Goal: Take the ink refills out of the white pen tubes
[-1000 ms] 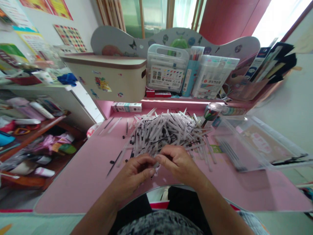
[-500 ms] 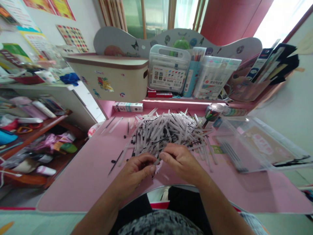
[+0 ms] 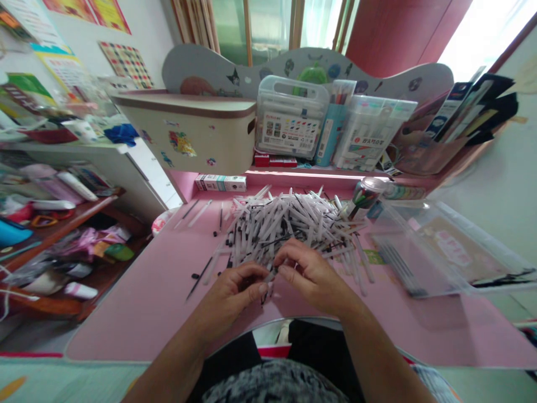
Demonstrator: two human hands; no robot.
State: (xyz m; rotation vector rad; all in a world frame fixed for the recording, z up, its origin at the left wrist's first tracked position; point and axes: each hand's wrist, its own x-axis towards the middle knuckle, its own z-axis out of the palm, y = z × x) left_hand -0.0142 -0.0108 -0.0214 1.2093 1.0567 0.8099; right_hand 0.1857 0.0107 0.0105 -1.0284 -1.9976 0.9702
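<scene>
My left hand point(image 3: 240, 290) is closed in a pinch, thumb against forefinger, on the end of a short whitish pen barrel point(image 3: 271, 276). Close beside it, my right hand point(image 3: 309, 273) bends its thumb and fingers around the other end, where a small dark part shows. Most of this pen is hidden by my fingers. Just beyond both hands lies a big heap of translucent white pen barrels point(image 3: 289, 215) mixed with black caps and thin dark refills. A loose refill point(image 3: 199, 278) and a small black cap point(image 3: 195, 276) lie left of my left hand.
The pink desk point(image 3: 138, 302) has a curved front edge. A clear plastic box point(image 3: 423, 252) stands open at the right, with grey sticks inside. Near the heap's right end is a clear jar point(image 3: 366, 196). A cream bin point(image 3: 188, 134) and marker cases point(image 3: 291, 120) fill the shelf.
My right hand's fingers have lifted and parted slightly, showing a dark part at the pen's end. My left hand keeps its pinch in nearly the same place.
</scene>
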